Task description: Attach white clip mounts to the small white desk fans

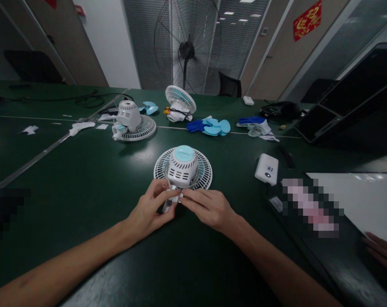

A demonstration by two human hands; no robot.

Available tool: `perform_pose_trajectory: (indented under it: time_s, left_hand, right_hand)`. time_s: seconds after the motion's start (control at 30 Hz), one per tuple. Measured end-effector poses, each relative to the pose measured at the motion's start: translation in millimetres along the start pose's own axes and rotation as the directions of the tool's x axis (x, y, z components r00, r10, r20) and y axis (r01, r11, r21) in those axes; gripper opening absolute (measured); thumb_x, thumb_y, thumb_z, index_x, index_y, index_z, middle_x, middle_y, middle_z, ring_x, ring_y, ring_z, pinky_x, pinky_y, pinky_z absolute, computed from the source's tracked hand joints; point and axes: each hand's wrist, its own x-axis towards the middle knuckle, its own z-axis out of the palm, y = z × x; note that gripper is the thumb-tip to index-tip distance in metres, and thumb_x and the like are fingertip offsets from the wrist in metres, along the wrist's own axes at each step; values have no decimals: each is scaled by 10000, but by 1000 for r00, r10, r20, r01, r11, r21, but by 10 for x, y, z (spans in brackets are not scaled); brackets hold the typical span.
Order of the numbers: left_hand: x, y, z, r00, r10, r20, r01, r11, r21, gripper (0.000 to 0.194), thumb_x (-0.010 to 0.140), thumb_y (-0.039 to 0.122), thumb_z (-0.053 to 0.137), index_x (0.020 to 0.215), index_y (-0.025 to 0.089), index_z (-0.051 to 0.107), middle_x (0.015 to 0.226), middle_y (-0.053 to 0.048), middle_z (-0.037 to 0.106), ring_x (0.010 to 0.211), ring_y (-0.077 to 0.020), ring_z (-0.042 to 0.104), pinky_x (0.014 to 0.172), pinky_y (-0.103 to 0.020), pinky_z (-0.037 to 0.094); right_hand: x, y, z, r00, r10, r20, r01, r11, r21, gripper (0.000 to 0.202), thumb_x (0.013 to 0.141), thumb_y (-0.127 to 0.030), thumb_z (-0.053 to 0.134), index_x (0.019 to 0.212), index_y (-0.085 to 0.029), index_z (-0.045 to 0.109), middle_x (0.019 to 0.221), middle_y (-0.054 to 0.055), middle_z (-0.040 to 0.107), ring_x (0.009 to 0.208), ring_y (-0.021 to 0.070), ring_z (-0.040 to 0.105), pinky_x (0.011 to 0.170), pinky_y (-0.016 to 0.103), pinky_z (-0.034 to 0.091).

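A small white fan (183, 168) with a light blue cap lies on its round grille, face down, on the dark green table. At its near side is a white and clear clip piece (170, 200). My left hand (155, 204) has its fingers wrapped round this clip piece. My right hand (209, 207) is closed, its fingertips pinched at the clip's right end beside the fan body; what they hold, if anything, is too small to make out.
Another fan (129, 119) and an upright fan (180, 102) stand farther back. Blue blades (217, 127), gloves (255, 125) and a white box (266, 169) lie to the right. Another person's hand (383, 251) is at the right edge.
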Motion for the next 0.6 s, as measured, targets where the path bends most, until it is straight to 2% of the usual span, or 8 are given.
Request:
perform_pose_trajectory:
  time_s: [0.17,0.3,0.37,0.43,0.5,0.53,0.57,0.6]
  left_hand:
    - [-2,-8,1,1000,7,1,-7,1000,0,428,952,113,639,1354,248,576,1275,-94,469,1151,-220,635,995,-410,607]
    - [-6,-5,0,1000,6,10,-6,1000,7,406,961,125,637,1345,246,582,1279,-94,464,1102,-203,653,964,-393,615]
    - [-9,-4,-1,1000,4,11,-4,1000,21,390,964,135,637,1335,242,584,1277,-97,468,1092,-205,657,944,-390,623]
    - [-10,-4,-3,1000,2,14,-2,999,36,392,963,134,637,1336,240,582,1273,-98,475,1082,-206,659,930,-390,629]
    - [-7,-2,-6,1000,9,13,-9,999,44,401,955,127,641,1336,236,581,1267,-96,479,1071,-204,661,922,-386,632]
    - [-3,0,-7,1000,13,10,-14,999,48,403,952,124,642,1335,235,580,1262,-94,481,1070,-202,661,917,-382,633]
    - [2,4,-8,1000,18,7,-18,999,49,405,950,123,642,1334,236,579,1257,-93,484,1073,-203,659,910,-376,635]
    - [8,8,-9,1000,21,4,-21,999,50,405,950,123,640,1332,241,578,1250,-91,488,1080,-205,656,904,-371,636]
  right_hand:
    - [0,12,13,1000,7,-10,-6,999,54,282,996,-90,593,1239,-169,712,1165,113,777,909,206,759,688,318,639]
    - [22,-47,75,977,208,-47,-188,944,270,178,1002,-144,618,1116,-191,745,1083,83,797,925,194,770,781,322,645]
    - [57,-113,131,892,452,10,-402,782,476,84,993,-213,660,1007,-190,739,970,64,793,853,183,772,751,311,644]
    - [96,-181,195,692,688,216,-603,386,698,129,963,-309,714,968,-182,694,809,22,748,633,147,730,550,249,605]
    - [123,-228,243,548,721,424,-624,15,781,218,933,-378,741,978,-189,642,734,-18,697,521,131,679,425,214,543]
    - [128,-240,253,522,709,474,-613,-74,786,237,930,-392,739,987,-194,622,722,-29,683,497,129,666,393,207,523]
    - [125,-244,250,525,704,479,-614,-77,786,233,939,-388,727,1006,-197,613,731,-29,682,499,130,666,386,207,521]
    - [116,-239,235,555,710,432,-624,12,781,209,955,-368,708,1030,-197,614,763,-17,695,526,133,680,405,212,537]
